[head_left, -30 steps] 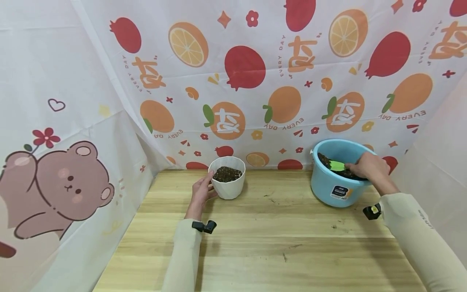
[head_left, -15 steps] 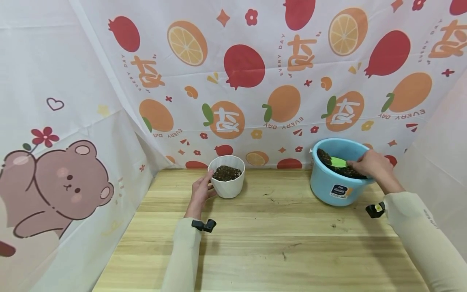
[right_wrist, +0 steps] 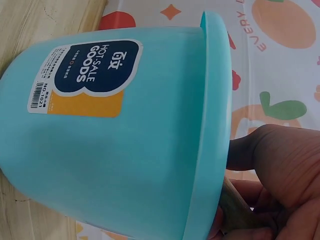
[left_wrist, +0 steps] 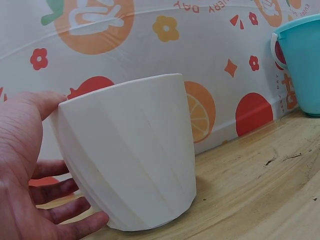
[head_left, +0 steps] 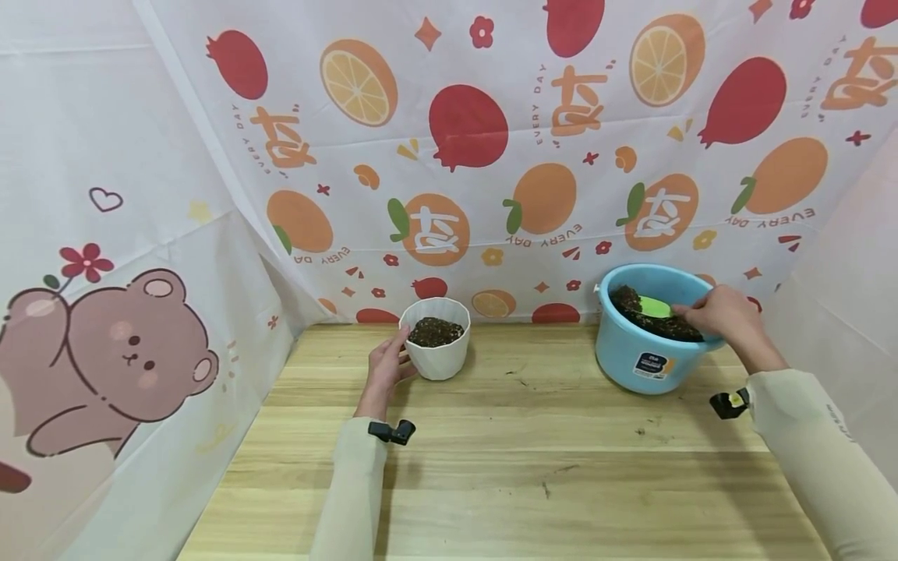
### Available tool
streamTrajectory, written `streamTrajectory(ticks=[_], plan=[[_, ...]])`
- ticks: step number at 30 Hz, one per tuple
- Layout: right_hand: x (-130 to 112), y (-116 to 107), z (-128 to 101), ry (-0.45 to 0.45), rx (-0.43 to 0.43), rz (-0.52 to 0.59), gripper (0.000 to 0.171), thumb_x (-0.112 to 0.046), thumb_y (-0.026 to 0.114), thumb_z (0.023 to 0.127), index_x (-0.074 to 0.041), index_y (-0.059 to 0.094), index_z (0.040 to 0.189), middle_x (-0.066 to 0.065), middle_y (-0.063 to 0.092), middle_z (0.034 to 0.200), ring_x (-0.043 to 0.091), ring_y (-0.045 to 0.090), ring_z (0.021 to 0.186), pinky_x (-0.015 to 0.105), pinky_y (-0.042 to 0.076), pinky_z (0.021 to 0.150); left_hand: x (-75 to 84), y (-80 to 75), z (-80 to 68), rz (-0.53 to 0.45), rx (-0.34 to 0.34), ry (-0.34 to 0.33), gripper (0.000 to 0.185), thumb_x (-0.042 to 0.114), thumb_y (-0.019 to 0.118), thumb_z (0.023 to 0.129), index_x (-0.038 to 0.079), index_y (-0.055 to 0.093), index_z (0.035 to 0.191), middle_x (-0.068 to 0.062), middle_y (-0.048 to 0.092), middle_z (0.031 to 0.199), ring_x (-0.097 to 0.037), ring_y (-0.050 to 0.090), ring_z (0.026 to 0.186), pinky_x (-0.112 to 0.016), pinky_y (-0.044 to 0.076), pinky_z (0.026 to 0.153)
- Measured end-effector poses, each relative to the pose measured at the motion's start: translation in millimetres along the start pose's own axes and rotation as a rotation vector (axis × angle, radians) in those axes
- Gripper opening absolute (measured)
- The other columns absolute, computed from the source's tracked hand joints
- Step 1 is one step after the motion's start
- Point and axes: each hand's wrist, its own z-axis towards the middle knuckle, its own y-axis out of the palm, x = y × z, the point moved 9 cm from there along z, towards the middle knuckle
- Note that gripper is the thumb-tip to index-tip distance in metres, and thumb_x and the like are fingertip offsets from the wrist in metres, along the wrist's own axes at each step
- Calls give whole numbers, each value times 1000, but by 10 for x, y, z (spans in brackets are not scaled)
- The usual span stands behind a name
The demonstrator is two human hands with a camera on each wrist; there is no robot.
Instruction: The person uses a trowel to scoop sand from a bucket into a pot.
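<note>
Left hand (head_left: 387, 368) cups the white pot (head_left: 436, 340) of soil, upright at the table's (head_left: 491, 460) back edge. Right hand (head_left: 722, 315) grips the green scoop (head_left: 654, 306) inside the blue bucket (head_left: 634, 354), far right.

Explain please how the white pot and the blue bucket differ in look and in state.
The white pot is small with faceted sides; the blue bucket is larger, smooth, and carries a label. The left hand holds the pot from outside; the right hand reaches into the bucket, holding a green scoop. Both contain dark soil and stand upright on the wooden table.
</note>
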Motion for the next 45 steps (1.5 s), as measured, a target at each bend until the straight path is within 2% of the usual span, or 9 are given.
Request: streamTrajectory(ticks=[6,15,20,25,27,32,38,42,45], plan=[[41,12,-22,3,-19,13,54,-49,64,95,1,80,84,-2,37,57,21,45,61,30,36,52,16,13,-1,12,-11,0,71,59,60,97,5,56,142,-13,54,149,-21,61,112,-34,62,90],[48,-29,-48,-38,-10,20,53,-48,64,95,-1,79,78,-3,40,53,21,46,60,29,35,54,12,15,-4,-4,-8,-2,72,60,61,95,4,56,142,-13,53,144,-21,59,108,-36,60,94],[51,-60,-62,-42,-13,16,54,-51,64,95,0,81,85,-1,48,55,22,49,63,29,35,54,52,36,-51,-15,-25,-12,70,54,59,98,2,53,144,-15,53,145,-20,60,106,-40,59,98],[38,-124,-71,-29,-7,35,56,-53,64,95,0,79,82,-1,49,55,22,49,63,31,35,53,46,47,-21,2,-24,-9,70,58,59,97,6,55,143,-13,53,144,-23,58,113,-34,61,91],[15,-154,-74,-25,-2,39,57,-53,65,94,1,79,83,1,50,56,23,50,63,32,36,52,9,33,24,10,-13,2,73,63,60,94,9,57,143,-11,54,145,-23,58,116,-27,61,83],[-42,-201,-81,-25,1,27,59,-53,65,94,5,79,93,6,59,62,25,53,64,32,39,51,7,15,18,12,-1,10,72,62,60,95,8,56,143,-13,55,144,-23,60,113,-29,61,83],[-87,-243,-95,-26,5,14,62,-53,64,95,7,77,98,8,60,65,26,54,66,32,40,51,-8,2,29,18,6,-5,73,62,61,94,10,55,144,-13,56,145,-23,60,115,-36,62,90],[-103,-258,-110,-19,11,19,63,-54,64,95,8,76,103,7,59,66,27,56,64,34,45,49,5,8,23,20,3,-1,72,63,61,94,11,55,144,-11,55,147,-25,59,120,-41,59,97],[-109,-259,-124,-14,10,32,62,-54,64,95,7,76,101,6,55,65,28,58,64,37,50,49,0,8,17,18,0,0,72,62,61,95,10,55,144,-11,56,146,-24,59,118,-41,60,96]])
